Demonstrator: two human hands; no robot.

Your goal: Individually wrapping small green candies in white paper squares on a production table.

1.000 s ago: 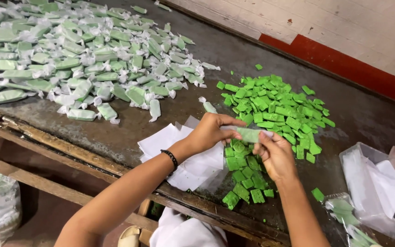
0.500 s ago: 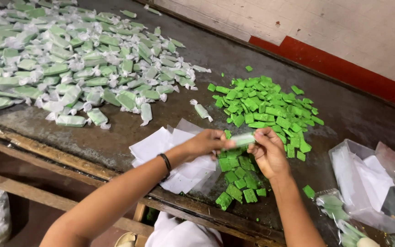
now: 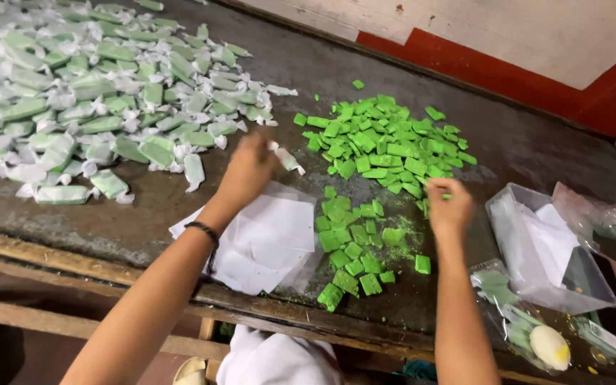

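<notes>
My left hand (image 3: 249,168) is blurred above the stack of white wrapper papers (image 3: 269,239). Its fingers stretch toward the big heap of wrapped green pieces (image 3: 101,107), and nothing shows in it. One wrapped piece (image 3: 286,159) lies just right of that hand. My right hand (image 3: 449,207) is at the near edge of the pile of bare green pieces (image 3: 386,139), fingers curled down onto them and hidden behind the back of the hand. A smaller scatter of green pieces (image 3: 354,249) lies between my hands.
The dark worn tabletop (image 3: 180,196) has a wooden front edge (image 3: 94,267). At the right stand a clear plastic box (image 3: 543,249) holding papers, and plastic bags (image 3: 529,321) near the front corner. A red-and-white wall (image 3: 507,64) runs behind the table.
My hands were together, twisting a wrapper around a green piece. Now they are apart: the left has swung toward the wrapped heap, the right has moved to the bare green pile.
</notes>
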